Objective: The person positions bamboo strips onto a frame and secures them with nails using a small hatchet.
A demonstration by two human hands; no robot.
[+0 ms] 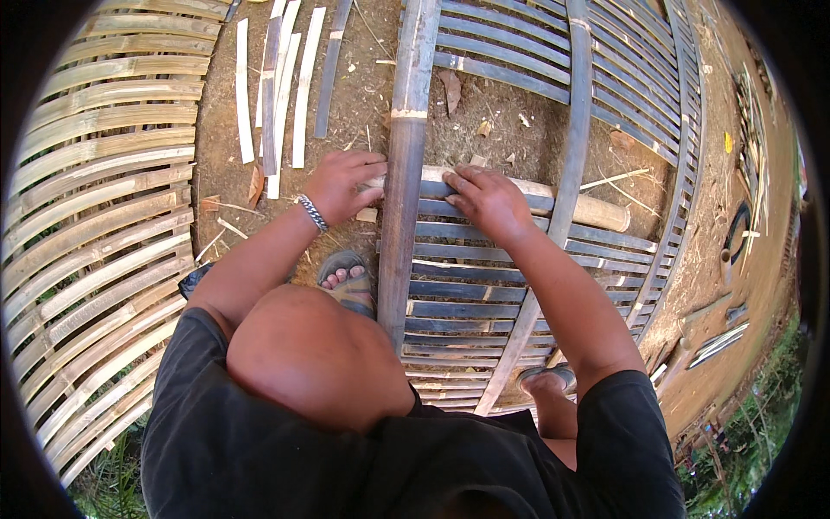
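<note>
Bamboo slats [462, 290] are being straddled: left sandal [347, 261] outside the dark bamboo rail [409, 130], right sandal [565, 374] beyond the second rail [577, 112]. Bamboo pole [596, 210] is being held crosswise under both. It is being grasped from above by the right hand [495, 203], between rails; left hand [343, 186] is being curled at its left end, grip partly hidden, can't tell if closed. Judgement: pole should be getting squared to both rails, force being shared evenly, pinching under the dark rail being avoided. Further off, loose bamboo strips [306, 99] are lying on soil [367, 95].
</note>
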